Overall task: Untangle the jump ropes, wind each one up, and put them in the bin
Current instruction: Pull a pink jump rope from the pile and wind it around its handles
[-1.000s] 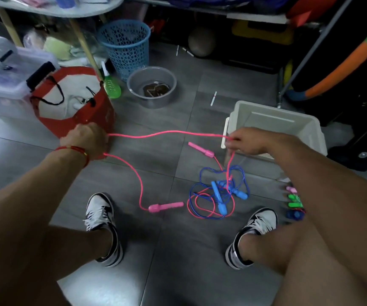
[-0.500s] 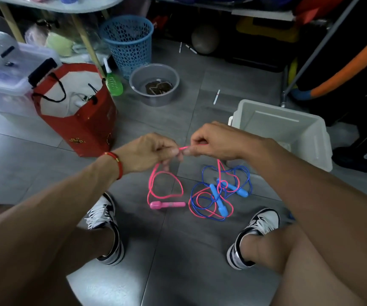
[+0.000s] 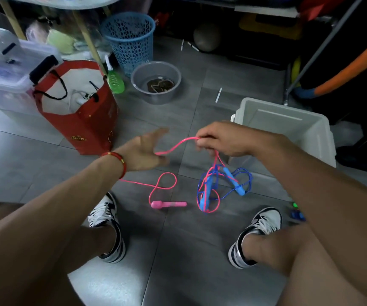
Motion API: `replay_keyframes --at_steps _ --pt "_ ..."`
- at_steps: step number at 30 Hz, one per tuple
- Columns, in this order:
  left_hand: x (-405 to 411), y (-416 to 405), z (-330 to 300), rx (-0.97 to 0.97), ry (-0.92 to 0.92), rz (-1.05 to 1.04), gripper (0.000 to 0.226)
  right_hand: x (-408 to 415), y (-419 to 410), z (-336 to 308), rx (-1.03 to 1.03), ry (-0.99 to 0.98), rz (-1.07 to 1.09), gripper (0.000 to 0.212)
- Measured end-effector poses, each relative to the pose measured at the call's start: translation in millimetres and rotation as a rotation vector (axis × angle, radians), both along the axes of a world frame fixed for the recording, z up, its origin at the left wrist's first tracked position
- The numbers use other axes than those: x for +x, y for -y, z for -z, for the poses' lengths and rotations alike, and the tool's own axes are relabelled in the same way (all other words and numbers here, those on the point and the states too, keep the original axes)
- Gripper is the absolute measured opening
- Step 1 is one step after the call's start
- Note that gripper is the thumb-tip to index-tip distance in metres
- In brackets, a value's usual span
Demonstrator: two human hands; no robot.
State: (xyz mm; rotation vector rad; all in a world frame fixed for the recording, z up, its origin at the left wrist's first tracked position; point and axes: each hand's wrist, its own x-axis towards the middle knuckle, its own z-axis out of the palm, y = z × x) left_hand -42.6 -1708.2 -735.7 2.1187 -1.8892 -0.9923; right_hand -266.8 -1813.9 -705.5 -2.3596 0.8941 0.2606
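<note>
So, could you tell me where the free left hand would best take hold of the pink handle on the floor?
Probably round the straight shaft of the pink handle, coming down from above. It lies flat between the shoes, bulbous cord end pointing left, nothing touching it, so the left hand has room on both sides.

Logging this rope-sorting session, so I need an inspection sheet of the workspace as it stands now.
Surface: grey tiled floor.
Job's things: pink rope tangled with blue rope; pink handle on the floor; white bin beside them, no rope seen inside.
Clutter: red bag, grey basin, blue basket.
Grippers: right hand pinches the pink rope; left hand has spread fingers, rope near its palm.
Cables: nothing seen.
Surroundings: clear storage box, table legs.
</note>
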Motion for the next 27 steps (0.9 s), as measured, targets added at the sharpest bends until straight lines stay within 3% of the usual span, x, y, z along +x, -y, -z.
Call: replay_keyframes --at_steps 1,3,5,6,8,10,12,14,17,19,21,23,27 --pt "-14.6 -1.4 -5.4 -0.013 -0.162 0.036 0.073 7.2 -6.0 -0.6 -0.043 0.034 -0.018 0.021" --pt "-27.0 -0.5 -9.6 -0.031 -0.348 0.091 0.04 17.6 -15.2 -4.1 -0.145 0.112 -0.043 0.021" --pt "-24.0 2.4 -16.4 -0.079 -0.291 0.094 0.015 17.7 -14.2 -5.0 -0.181 0.152 -0.016 0.02" --pt "-18.1 5.6 -19.1 -0.123 -0.248 0.068 0.019 15.2 -11.0 -4.2 -0.177 0.131 -0.001 0.024" --pt "-7.9 11.4 -26.6 -0.249 -0.282 -0.057 0.028 3.5 2.8 3.8 -0.145 0.011 0.03 0.03" --pt "4.1 15.3 -34.8 -0.375 -0.308 -0.307 0.029 -15.3 19.0 14.6 -0.108 -0.23 0.069 0.024" --pt "26.3 18.2 -34.9 -0.461 -0.229 -0.548 0.027 -40.1 36.8 27.8 -0.132 -0.514 0.162 0.021" --pt "49.5 19.5 -32.4 -0.438 -0.119 -0.643 0.031 -61.9 52.0 34.2 -0.21 -0.633 0.299 0.021" --pt "67.2 20.7 -23.0 -0.186 0.187 -0.686 0.047 -74.3 64.5 27.7 -0.207 -0.393 0.467 0.02" --pt "63.9 16.1 -12.7 0.002 0.401 -0.584 0.043 -70.5 60.5 14.8 -0.208 -0.148 0.504 0.028" --pt "52.5 9.6 -6.2 0.096 0.484 -0.44 0.05 -60.8 51.6 3.8 -0.212 0.047 0.478 0.029" --pt "34.3 7.4 -2.1 0.078 0.345 -0.285 0.061 -46.5 36.4 -6.1 -0.201 0.13 0.376 0.026" --pt "-24.6 4.9 -9.9 -0.021 -0.319 -0.019 0.074 -9.4 4.1 -12.9 -0.167 0.176 0.184 0.021"
